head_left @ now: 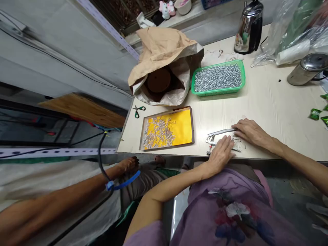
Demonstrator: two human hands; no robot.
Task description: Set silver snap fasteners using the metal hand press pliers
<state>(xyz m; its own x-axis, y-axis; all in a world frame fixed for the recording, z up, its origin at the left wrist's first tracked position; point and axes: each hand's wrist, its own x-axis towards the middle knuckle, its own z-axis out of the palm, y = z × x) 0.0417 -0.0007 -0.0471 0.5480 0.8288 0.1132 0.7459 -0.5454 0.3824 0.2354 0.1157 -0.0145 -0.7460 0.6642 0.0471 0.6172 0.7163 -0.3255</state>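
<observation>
A small metal hand-lever tool with a spring lies near the table's front edge. My left hand is over its lower arm, fingers close together; that arm's pointed end shows past the fingers. My right hand has its fingertips closed at the free end of the long upper lever. Anything small under the fingers of either hand is hidden. Left of the tool, a shallow tray with a yellow lining holds many loose metal pins. Behind it, a green basket is full of similar pins.
Green-handled scissors lie by the left edge, before an open paper sack. A kettle, a lidded metal pot, plastic bags and green packets stand at right. Another person's arm is at lower left.
</observation>
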